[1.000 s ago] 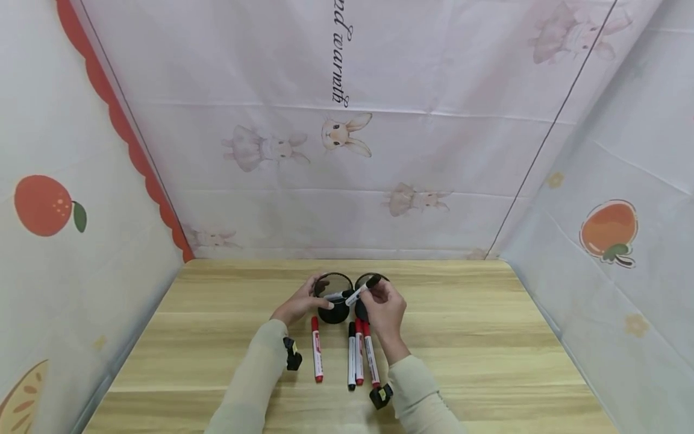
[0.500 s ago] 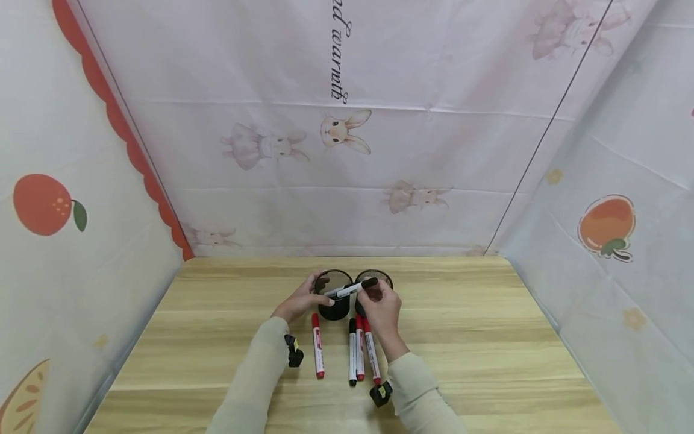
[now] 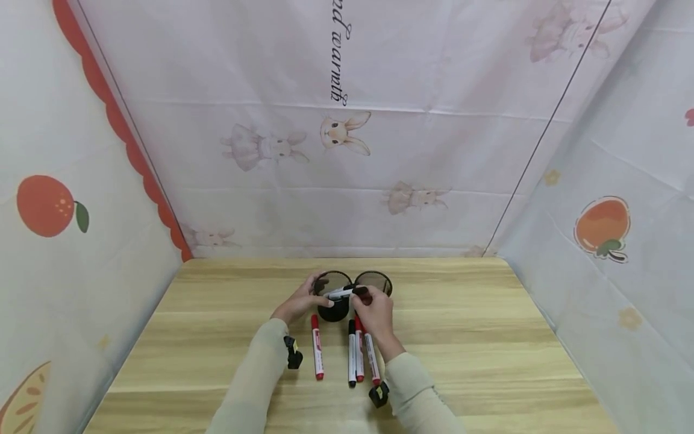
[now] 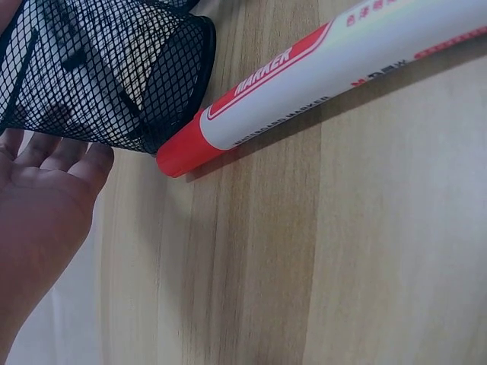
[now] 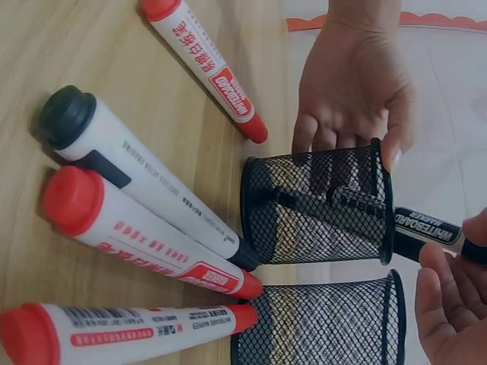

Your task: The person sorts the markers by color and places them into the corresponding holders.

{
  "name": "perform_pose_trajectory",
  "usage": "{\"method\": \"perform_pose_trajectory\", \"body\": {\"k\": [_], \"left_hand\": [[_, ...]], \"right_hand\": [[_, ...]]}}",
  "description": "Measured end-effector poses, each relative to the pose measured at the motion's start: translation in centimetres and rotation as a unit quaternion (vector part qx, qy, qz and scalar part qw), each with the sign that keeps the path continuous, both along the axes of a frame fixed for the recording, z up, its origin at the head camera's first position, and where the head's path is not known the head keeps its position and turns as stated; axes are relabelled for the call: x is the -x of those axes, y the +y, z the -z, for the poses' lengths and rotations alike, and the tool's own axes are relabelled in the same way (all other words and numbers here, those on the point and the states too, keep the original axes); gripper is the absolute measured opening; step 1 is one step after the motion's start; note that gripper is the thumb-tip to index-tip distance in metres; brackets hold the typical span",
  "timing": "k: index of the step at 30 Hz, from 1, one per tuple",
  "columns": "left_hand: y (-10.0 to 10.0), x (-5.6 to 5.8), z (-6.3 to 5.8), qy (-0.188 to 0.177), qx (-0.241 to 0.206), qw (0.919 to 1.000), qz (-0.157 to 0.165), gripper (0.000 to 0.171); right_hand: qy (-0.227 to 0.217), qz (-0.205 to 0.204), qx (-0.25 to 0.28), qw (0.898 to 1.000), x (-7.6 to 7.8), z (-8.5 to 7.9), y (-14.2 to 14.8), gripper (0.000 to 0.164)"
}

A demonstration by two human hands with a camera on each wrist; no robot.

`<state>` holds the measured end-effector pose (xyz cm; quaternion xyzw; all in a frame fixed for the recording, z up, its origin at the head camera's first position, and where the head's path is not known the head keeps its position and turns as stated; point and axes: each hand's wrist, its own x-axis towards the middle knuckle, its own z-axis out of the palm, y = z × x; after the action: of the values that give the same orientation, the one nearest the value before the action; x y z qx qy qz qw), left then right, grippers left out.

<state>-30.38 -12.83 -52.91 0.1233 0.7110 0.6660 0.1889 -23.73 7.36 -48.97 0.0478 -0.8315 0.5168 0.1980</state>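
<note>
My left hand [image 3: 300, 302] holds the left black mesh pen cup [image 3: 333, 312], thumb at its rim and fingers along its side. In the right wrist view this cup [image 5: 319, 205] has a black-capped marker inside. My right hand [image 3: 378, 313] pinches a second whiteboard marker [image 5: 428, 226], white with black ends, by its black end. The marker's other end reaches through the cup's mouth. Beside it stands the other mesh pen cup [image 5: 319, 323], partly hidden by my right hand in the head view. Close to the left cup's base lies a red-capped marker [image 4: 266, 84].
On the wooden table [image 3: 466, 337], a black marker [image 3: 352, 358] and two red markers, one of them [image 3: 372, 358] slanted, lie in front of the cups. Printed cloth walls [image 3: 303, 217] enclose the table at the back and sides.
My right hand has moved left and slightly down, bringing the marker from above the cups into the left cup's mouth. My left hand keeps its hold on the cup.
</note>
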Motion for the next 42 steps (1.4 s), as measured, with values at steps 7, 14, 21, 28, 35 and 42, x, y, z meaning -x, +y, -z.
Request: {"method": "perform_pose_trajectory", "body": {"k": [7, 14, 21, 28, 35, 42], "left_hand": [[0.0, -0.2, -0.3, 0.002, 0.001, 1.0, -0.006, 0.085], [0.2, -0.2, 0.0, 0.007, 0.01, 0.9999, -0.011, 0.087], [0.3, -0.2, 0.6, 0.007, 0.003, 0.9998, -0.019, 0.086], [0.3, 0.1, 0.5, 0.015, 0.004, 0.9997, -0.016, 0.084], [0.3, 0.1, 0.4, 0.021, 0.01, 0.9997, -0.009, 0.082], [0.2, 0.1, 0.3, 0.023, 0.009, 0.9997, -0.006, 0.078]], "right_hand": [[-0.012, -0.024, -0.011, 1.0, 0.4, 0.5, -0.4, 0.017], [-0.03, -0.016, 0.01, 0.999, 0.3, 0.9, -0.5, 0.018], [-0.033, -0.025, 0.024, 0.999, 0.3, 1.6, -0.6, 0.016], [-0.016, -0.021, 0.023, 0.999, 0.9, 1.9, -0.8, 0.015], [0.014, -0.003, 0.045, 0.999, 1.0, 2.2, -0.8, 0.021], [0.02, 0.003, 0.07, 0.997, 0.9, 2.1, -0.7, 0.016]]}}
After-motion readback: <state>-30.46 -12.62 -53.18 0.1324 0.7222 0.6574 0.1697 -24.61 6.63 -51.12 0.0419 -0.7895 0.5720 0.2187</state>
